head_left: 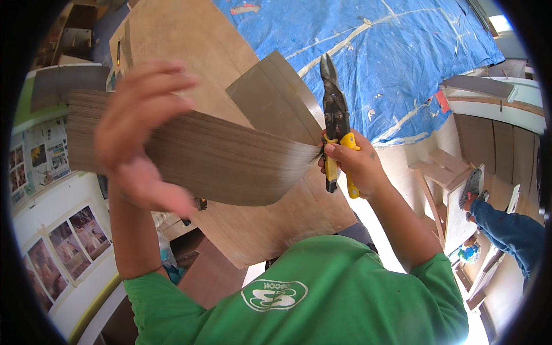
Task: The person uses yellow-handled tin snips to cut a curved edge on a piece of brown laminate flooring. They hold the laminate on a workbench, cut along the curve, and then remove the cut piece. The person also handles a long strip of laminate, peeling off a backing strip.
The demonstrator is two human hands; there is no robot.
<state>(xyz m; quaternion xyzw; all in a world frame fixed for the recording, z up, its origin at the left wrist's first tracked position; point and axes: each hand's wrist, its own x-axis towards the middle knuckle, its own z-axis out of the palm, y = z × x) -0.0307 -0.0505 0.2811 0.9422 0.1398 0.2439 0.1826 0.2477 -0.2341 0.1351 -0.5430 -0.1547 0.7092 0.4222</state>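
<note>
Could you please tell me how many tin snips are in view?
1: the yellow-handled tin snips in the right hand, at the right end of the wood-grain strip. Others may be hidden.

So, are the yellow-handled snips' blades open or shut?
Shut, it appears: the snips, held in the right hand, show blades meeting in one narrow taper.

A blue tarpaulin point(402, 69) extends across the far right. Newspaper sheets point(46, 152) and photographs point(87, 230) are positioned along the left side. At the right, another person's denim-clad leg point(517, 241) is located beside a wooden frame point(451, 161).
</note>
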